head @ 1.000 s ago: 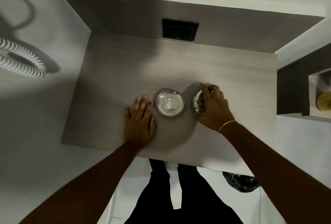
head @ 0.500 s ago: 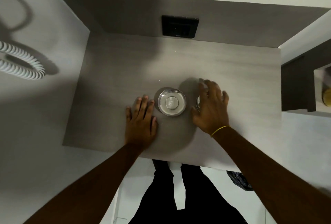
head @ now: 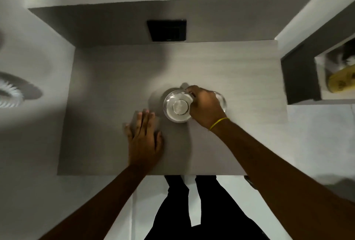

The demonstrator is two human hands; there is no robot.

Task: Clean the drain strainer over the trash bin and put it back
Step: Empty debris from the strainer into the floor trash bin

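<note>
The drain strainer (head: 177,106), a round shiny metal dish with a raised knob in its middle, rests on the grey tabletop (head: 115,105). My right hand (head: 206,108) lies over its right rim, fingers curled around the edge. A second shiny metal piece (head: 221,99) peeks out from behind that hand on the right. My left hand (head: 144,136) presses flat on the tabletop just below and left of the strainer, fingers together, holding nothing. The picture is blurred by motion.
A black socket plate (head: 166,30) sits on the back wall panel. A white coiled hose (head: 9,95) lies at the far left. A shelf niche at the right holds a yellow object (head: 340,81). A dark bag (head: 249,182) shows under the table's front right edge.
My right hand left the second metal piece, opened flat, then moved left and curled onto the strainer's right rim. My left hand stayed flat on the table.
</note>
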